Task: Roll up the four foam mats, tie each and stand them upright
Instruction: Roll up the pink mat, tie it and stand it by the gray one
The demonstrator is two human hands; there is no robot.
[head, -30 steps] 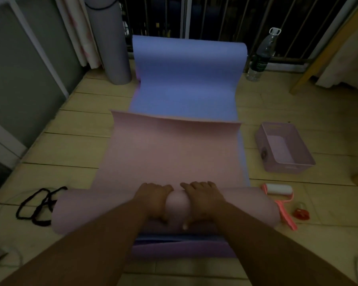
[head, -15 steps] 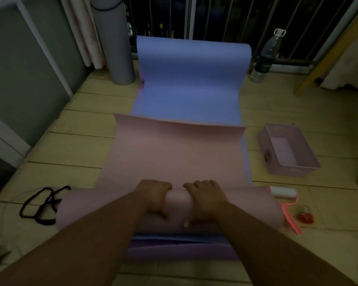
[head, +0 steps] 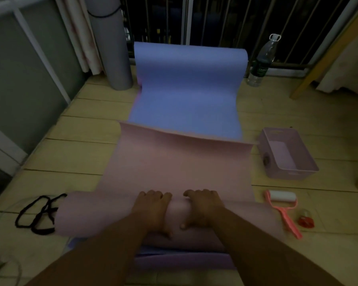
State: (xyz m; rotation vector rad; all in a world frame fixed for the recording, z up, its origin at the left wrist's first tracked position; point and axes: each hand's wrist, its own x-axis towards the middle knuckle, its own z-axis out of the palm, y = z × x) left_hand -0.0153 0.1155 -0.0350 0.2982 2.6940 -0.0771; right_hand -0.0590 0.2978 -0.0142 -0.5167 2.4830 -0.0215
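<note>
A pink foam mat [head: 174,162] lies on the floor, its near end wound into a thick roll [head: 95,211]. My left hand [head: 151,209] and my right hand [head: 203,207] sit side by side on the roll's middle, fingers curved over its top and thumbs on the near side. Under it lies a blue mat [head: 186,89], stretching to the far railing with its far end curling up. A purple mat edge [head: 184,263] shows beneath the roll. A grey rolled mat [head: 112,54] stands upright at the back left with a black tie round it. Black cords [head: 37,215] lie left of the roll.
A pink plastic basket [head: 287,172] sits on the floor to the right. Near it lie a pink lint roller [head: 283,199] and a small red object [head: 306,220]. A water bottle [head: 262,60] stands by the railing, and a wooden leg [head: 318,65] slants at the far right.
The pink roll has turned a little further away from me, with both hands staying on its middle. The flat pink stretch ahead is slightly shorter.
</note>
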